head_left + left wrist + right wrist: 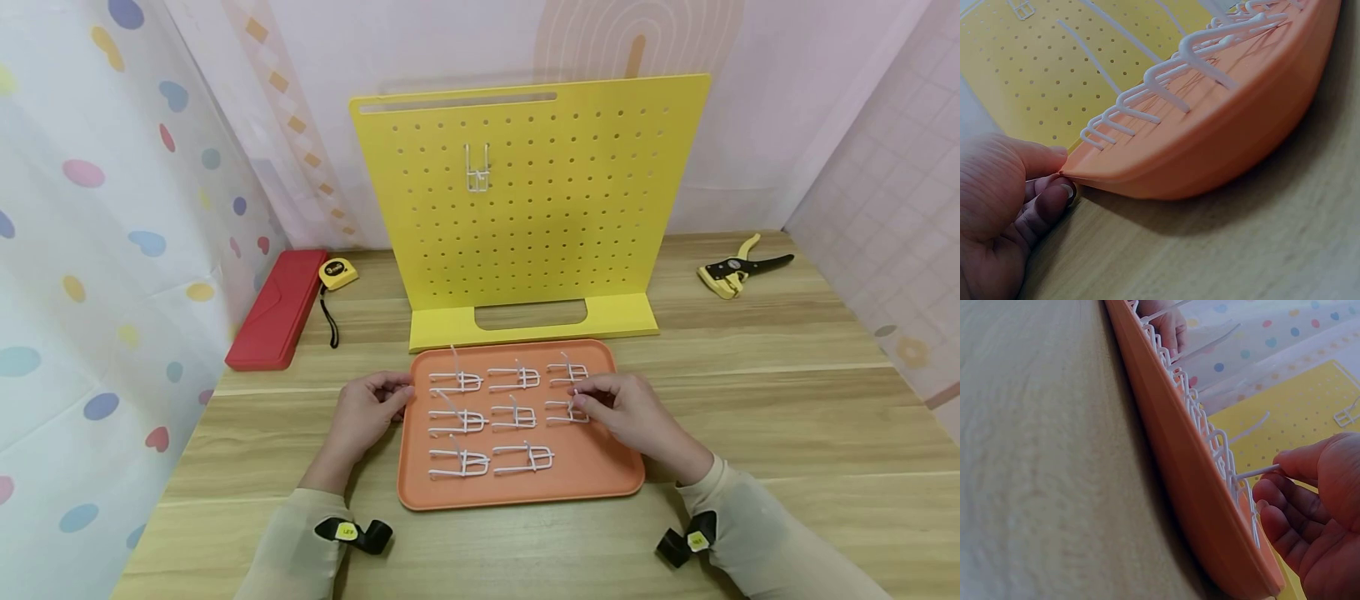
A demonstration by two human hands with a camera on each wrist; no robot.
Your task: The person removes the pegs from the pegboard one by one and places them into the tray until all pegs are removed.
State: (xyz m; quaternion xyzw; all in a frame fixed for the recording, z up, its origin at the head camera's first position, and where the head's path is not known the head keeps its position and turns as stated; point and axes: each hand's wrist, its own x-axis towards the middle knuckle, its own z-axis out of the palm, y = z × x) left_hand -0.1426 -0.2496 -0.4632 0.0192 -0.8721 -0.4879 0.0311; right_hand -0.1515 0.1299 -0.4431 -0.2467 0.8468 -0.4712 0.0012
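An orange tray [600, 483] holds several white wire pegboard hooks, laid out in rows. At the tray's left edge my left hand [367, 415] pinches the rim, thumb above and fingers beneath in the left wrist view. My right hand [641, 417] reaches over the tray's right side. Its thumb and forefinger pinch the upright prong of a white pegboard hook [1259, 472], which still lies among the others on the tray. Behind the tray stands a yellow pegboard [570, 225], with one white hook [477, 179] hanging in its upper left part.
A red case [277, 308] and a yellow tape measure [337, 273] with a black strap lie left of the pegboard. On the right is a yellow-and-black hand tool, like a wire stripper [738, 268]. Curtains border the wooden table [787, 417].
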